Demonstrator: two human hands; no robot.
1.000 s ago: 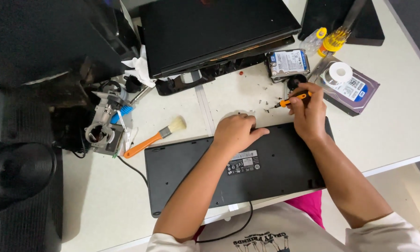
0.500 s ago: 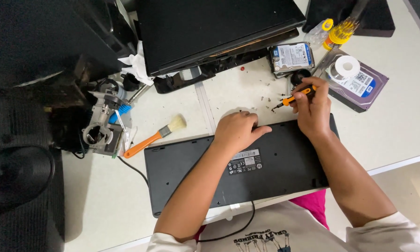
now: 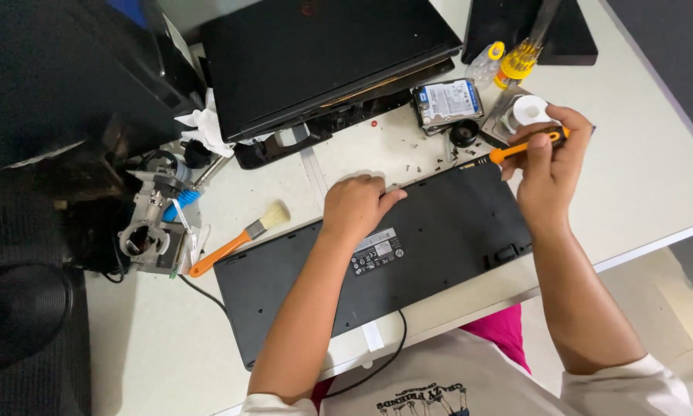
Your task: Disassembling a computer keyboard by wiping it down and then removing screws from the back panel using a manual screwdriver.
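Keyboard, black plastic and flat (image 3: pixel 408 254), lies face down along the near edge of the white table (image 3: pixel 639 177), its labelled underside up and its black cable (image 3: pixel 377 362) trailing off the near side. The left hand (image 3: pixel 358 204) rests on the keyboard's far edge, fingers curled over the rim, pressing it steady rather than gripping anything. The right hand (image 3: pixel 551 158) is closed around an orange-and-black-handled screwdriver (image 3: pixel 516 148), whose thin shaft points left and hangs just above the table beyond the keyboard's far right corner, apart from the casing.

Small dark specks (image 3: pixel 420 154), probably removed screws, lie scattered on the table just past the far edge, which suggests that unscrewing the back is well under way. The casing remains closed and in one piece, so judging by this, any remaining screws and the lifting of the back panel are left; whether screws remain in their holes is too small to tell. An orange-handled brush (image 3: pixel 242 237) lies untouched to the left, near the keyboard's corner.
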